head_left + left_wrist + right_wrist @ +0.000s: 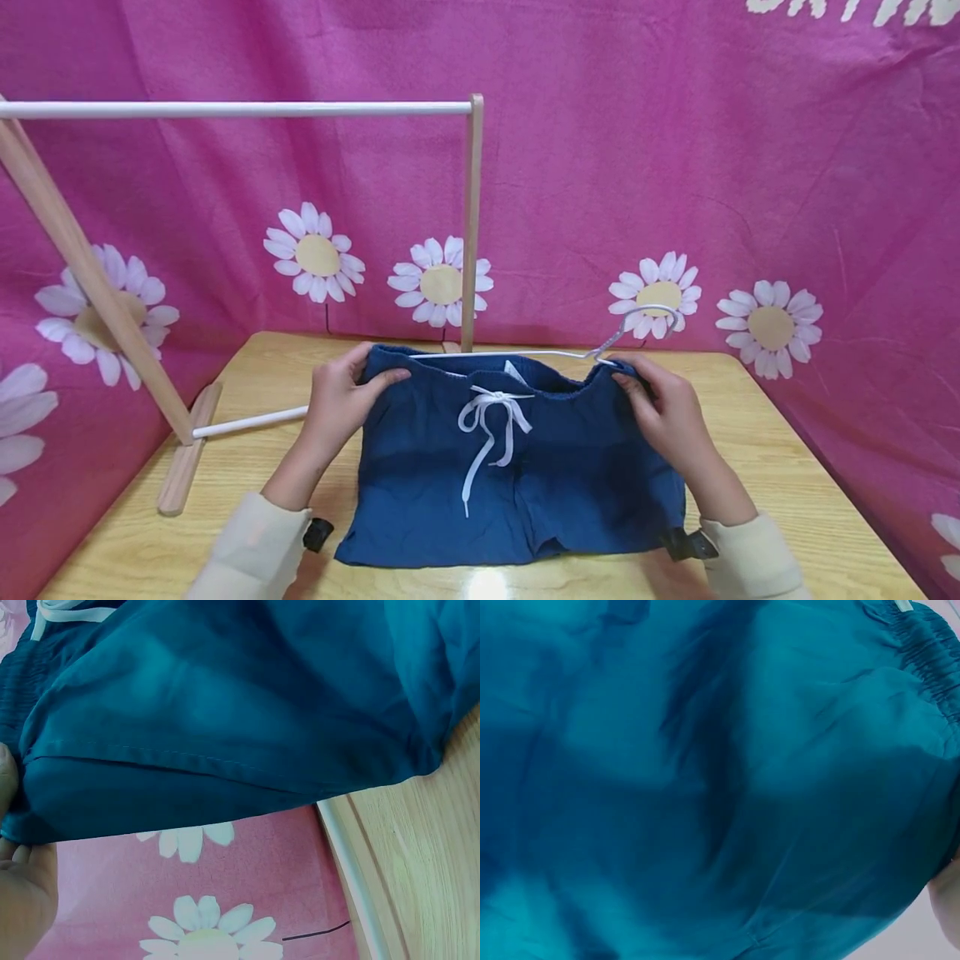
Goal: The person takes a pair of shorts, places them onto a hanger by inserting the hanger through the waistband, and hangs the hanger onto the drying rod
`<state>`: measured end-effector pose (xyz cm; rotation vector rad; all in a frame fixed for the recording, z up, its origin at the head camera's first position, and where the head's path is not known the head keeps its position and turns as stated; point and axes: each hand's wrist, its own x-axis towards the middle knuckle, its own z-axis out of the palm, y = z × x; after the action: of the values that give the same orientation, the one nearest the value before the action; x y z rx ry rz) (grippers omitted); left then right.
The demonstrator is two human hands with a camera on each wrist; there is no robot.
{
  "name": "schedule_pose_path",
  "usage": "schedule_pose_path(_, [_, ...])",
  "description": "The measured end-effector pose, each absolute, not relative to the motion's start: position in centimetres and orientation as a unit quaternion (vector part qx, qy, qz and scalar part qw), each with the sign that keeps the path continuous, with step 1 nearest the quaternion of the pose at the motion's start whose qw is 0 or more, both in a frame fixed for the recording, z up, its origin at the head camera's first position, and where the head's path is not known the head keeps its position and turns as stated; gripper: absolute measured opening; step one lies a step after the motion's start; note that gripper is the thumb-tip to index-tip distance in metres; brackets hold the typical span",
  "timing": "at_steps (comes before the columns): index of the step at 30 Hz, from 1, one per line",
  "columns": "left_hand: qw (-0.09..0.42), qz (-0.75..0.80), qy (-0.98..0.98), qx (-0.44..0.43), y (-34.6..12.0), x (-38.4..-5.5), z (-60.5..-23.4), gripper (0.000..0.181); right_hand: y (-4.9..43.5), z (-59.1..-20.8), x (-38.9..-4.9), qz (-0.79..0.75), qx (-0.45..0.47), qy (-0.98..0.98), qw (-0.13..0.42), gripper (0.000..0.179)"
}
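Navy shorts (pixel 435 483) with a white drawstring bow (pixel 497 404) hang upright between both hands, their hem near the tabletop. My left hand (pixel 341 408) pinches the waistband's left corner, thumb in front. At the other corner my right hand (pixel 667 408) grips the waistband. A white hanger (pixel 517 353) runs across the waist opening, its hook (pixel 652 310) rising near the right hand. How the hanger's ends sit in the waistband is hidden. The left wrist view shows the side seam of the shorts (pixel 187 712); in the right wrist view their cloth (pixel 630 750) fills most of the picture.
A rack with wooden posts (pixel 472 225) and a white top rail (pixel 240 109) stands at the left and back of the wooden table (pixel 780 500). Its lower white bar (pixel 251 421) passes behind the left hand. A pink flowered cloth (pixel 600 150) hangs behind.
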<state>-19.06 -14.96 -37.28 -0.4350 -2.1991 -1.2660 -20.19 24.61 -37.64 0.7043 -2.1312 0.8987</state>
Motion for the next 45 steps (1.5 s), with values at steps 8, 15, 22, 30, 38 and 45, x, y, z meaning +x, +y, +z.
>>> schedule_pose_path(8, [0.270,-0.441,-0.832,-0.202,-15.1,-19.0,-37.4,0.019,24.3,-37.9,-20.0,0.316,0.287,-0.824,0.371,0.031])
schedule_pose_path(15, [0.263,-0.367,-0.849,-0.275,-14.0,-18.7,-37.5,0.022,23.1,-38.0,-19.7,0.278,0.317,-0.828,0.370,0.037])
schedule_pose_path(22, [0.245,-0.331,-0.857,-0.310,-12.3,-18.2,-37.6,0.019,21.8,-38.2,-19.3,0.265,0.339,-0.826,0.363,0.039])
schedule_pose_path(30, [0.243,-0.326,-0.858,-0.315,-11.2,-17.9,-37.5,0.024,21.0,-38.6,-19.2,0.273,0.343,-0.819,0.371,0.039])
schedule_pose_path(38, [0.251,-0.314,-0.857,-0.321,-9.8,-17.8,-37.3,0.019,20.2,-38.5,-19.1,0.280,0.346,-0.812,0.377,0.038])
schedule_pose_path(45, [0.245,-0.311,-0.856,-0.333,-8.8,-17.7,-37.6,0.023,19.3,-37.9,-19.0,0.276,0.366,-0.803,0.381,0.032])
